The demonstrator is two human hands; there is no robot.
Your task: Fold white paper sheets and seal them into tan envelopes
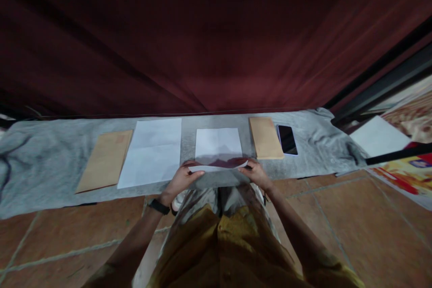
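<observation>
A white sheet of paper lies in front of me, its far part flat on the grey cloth and its near edge raised and curled up. My left hand pinches the left end of that raised edge between thumb and fingers. At the right end, my right hand grips the same edge. A faint crease runs down the far part of the sheet. Left of it rests a larger stack or sheet of white paper with a fold line across it. To the right lies a brown envelope, close to my right hand.
Another brown envelope lies at the left on the grey cloth. A phone is beside the right envelope. Behind the narrow surface hangs a dark red curtain. A black bar and a colourful printed package stand at the right.
</observation>
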